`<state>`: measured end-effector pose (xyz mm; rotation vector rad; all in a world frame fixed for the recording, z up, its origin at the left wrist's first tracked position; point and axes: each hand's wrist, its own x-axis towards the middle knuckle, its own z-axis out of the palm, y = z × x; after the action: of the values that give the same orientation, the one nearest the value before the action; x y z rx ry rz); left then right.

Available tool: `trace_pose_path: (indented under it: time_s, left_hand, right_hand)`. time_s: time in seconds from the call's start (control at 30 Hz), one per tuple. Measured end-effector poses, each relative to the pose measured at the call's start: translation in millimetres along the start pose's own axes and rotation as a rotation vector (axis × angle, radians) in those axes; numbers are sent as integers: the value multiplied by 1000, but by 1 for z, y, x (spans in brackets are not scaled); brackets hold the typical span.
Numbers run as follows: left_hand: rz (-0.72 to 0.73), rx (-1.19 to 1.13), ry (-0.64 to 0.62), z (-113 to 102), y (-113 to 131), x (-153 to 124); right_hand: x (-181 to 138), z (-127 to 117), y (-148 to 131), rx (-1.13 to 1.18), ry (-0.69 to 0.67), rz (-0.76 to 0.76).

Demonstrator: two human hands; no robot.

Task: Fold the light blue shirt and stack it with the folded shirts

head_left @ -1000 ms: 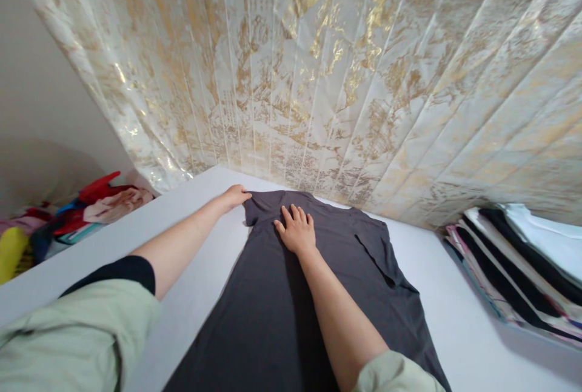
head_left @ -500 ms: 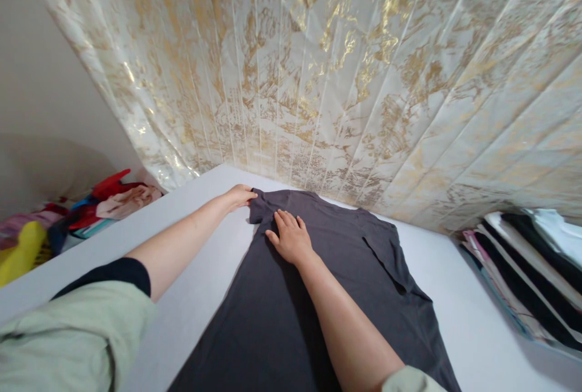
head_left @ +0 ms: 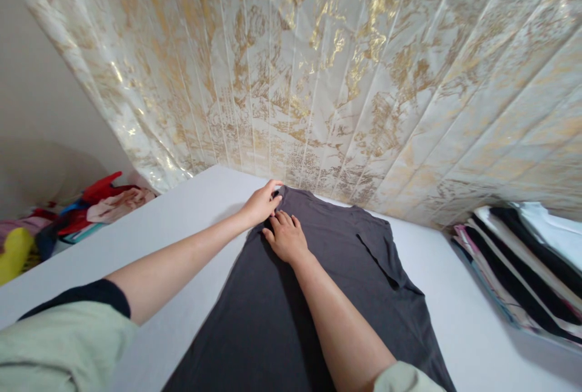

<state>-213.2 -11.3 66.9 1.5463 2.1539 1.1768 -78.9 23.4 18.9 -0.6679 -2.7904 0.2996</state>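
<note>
A dark grey T-shirt (head_left: 291, 307) lies flat on a white table (head_left: 191, 210), its collar end toward the far wall. My left hand (head_left: 262, 201) grips the shirt's far left corner and has folded it inward, fingers closed on the cloth. Just below it, my right hand (head_left: 284, 235) presses palm down on the shirt near that fold, fingers stretched and close together. Both forearms reach out over the table, with pale green sleeves at the bottom of the view.
A stack of folded clothes (head_left: 522, 265) in black, white and pink sits at the table's right edge. A heap of coloured garments (head_left: 86, 210) lies left beyond the table. A white and gold patterned curtain (head_left: 318, 77) hangs behind.
My left hand has carried the shirt's far left corner rightward and inward, so the sleeve is folded over. My right hand slid slightly left and stays flat on the cloth.
</note>
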Motion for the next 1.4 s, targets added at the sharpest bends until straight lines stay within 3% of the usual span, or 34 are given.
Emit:
trace_pose_path:
  time_s: [0.07, 0.23, 0.4, 0.53, 0.67, 0.97, 1.07, 1.23, 1.4]
  left_hand:
    - [24, -64, -92, 3, 2, -7]
    - [-15, 104, 139, 2, -19, -22]
    - [-1, 332, 9, 12, -34, -44]
    - [-76, 406, 97, 21, -36, -49]
    - [-83, 390, 167, 23, -42, -47]
    - [0, 287, 109, 21, -51, -53]
    - [19, 280, 115, 22, -53, -53]
    - [33, 279, 142, 24, -53, -53]
    - [-10, 296, 137, 23, -49, -53]
  right_hand:
    - [1, -3, 2, -3, -25, 26]
    - [3, -9, 9, -25, -46, 81]
    - [2, -9, 8, -35, -41, 68]
    - [-1, -10, 7, -40, -33, 69]
    - [-2, -10, 10, -37, 56, 105]
    - [0, -15, 29, 5, 289, 521]
    - [-1, -16, 30, 51, 339, 507]
    - [12, -15, 28, 54, 218, 422]
    - [54, -21, 35, 81, 55, 331]
